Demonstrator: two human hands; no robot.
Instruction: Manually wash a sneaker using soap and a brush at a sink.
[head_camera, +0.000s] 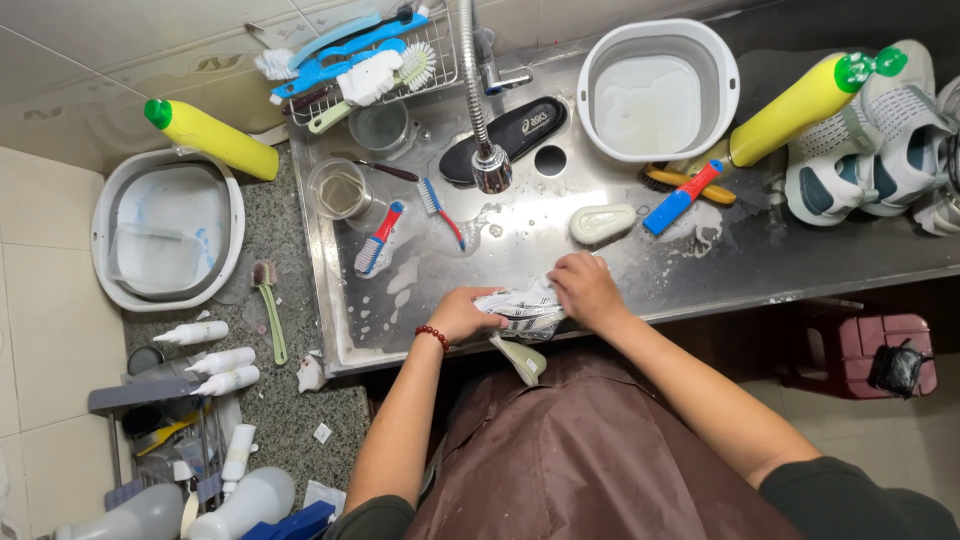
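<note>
While gripped at the near rim of the wet steel sink (700, 262), crumpled, soft, pale with dark print: shoe insole (522, 310). Left hand (462, 316) curled around one end, right hand (585, 290) clamped over the other. Nearby: smooth oval soap bar (602, 222), bristly red-and-blue brush (378, 238), round grey plastic basin (657, 90).

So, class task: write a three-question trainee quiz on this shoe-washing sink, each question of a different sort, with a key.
1. True or false: the left hand and the right hand both hold the wet shoe.
2. Which lies nearest the right hand? A yellow bottle B bar of soap C green brush
3. Fill in: the black insole lies under the ____.

Key: 1 true; 2 B; 3 tap.
</note>
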